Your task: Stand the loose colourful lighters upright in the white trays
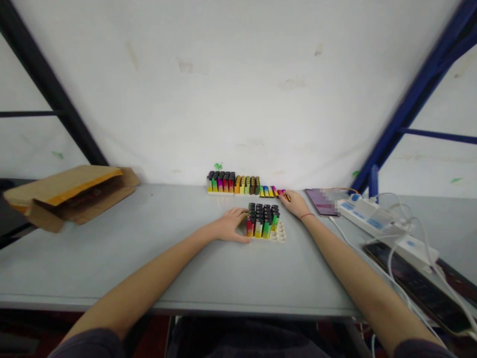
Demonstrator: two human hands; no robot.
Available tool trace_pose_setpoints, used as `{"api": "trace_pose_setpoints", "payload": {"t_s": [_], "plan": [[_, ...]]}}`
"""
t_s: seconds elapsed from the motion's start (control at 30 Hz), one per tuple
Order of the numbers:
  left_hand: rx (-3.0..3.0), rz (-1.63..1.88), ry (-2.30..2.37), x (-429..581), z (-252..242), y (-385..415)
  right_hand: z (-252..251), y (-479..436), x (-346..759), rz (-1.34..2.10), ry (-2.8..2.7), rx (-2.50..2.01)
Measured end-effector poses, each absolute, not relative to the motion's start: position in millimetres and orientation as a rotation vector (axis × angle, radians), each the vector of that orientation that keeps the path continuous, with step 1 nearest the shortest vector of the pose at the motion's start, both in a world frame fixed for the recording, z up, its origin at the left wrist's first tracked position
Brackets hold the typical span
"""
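Note:
A white tray (pixel 280 233) with round holes stands on the table in front of me, with rows of upright black-topped lighters (pixel 259 226) in red, white and green. Its right-hand holes hold nothing. My left hand (pixel 226 226) curls around the tray's left side, thumb at the front corner and fingers toward the back. Behind the tray, near the wall, several coloured lighters (pixel 266 191) lie in a row. At the right end of that row, my right hand (pixel 296 203) pinches a lighter (pixel 286 196), partly hidden by the fingers.
Against the wall stand black-topped lighters (pixel 225 183) and a block of yellow, green and brown ones (pixel 246 185). An opened cardboard box (pixel 74 191) lies left. To the right are a tablet-like device (pixel 318 201), a power strip (pixel 361 217), white cables and a dark phone (pixel 417 286).

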State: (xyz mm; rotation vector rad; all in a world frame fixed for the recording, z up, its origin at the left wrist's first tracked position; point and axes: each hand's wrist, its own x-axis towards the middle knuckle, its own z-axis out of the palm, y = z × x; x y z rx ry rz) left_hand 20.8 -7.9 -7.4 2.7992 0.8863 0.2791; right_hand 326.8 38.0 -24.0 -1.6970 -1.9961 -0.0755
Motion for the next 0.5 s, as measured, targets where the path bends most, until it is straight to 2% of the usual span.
{"api": "trace_pose_setpoints", "payload": {"t_s": [0.17,0.33,0.5], "plan": [[2.785,0.291,0.888,20.3,-6.8,-8.2,-17.7,38.6,327.9,-0.091,-1.860,-1.888],[2.790,0.281,0.889,20.1,-6.7,-8.4,-10.7,36.4,329.7,0.186,-1.712,-1.990],[2.789,0.282,0.892,20.0,-7.0,-8.0,-9.8,25.8,333.0,0.437,-1.618,-1.861]]}}
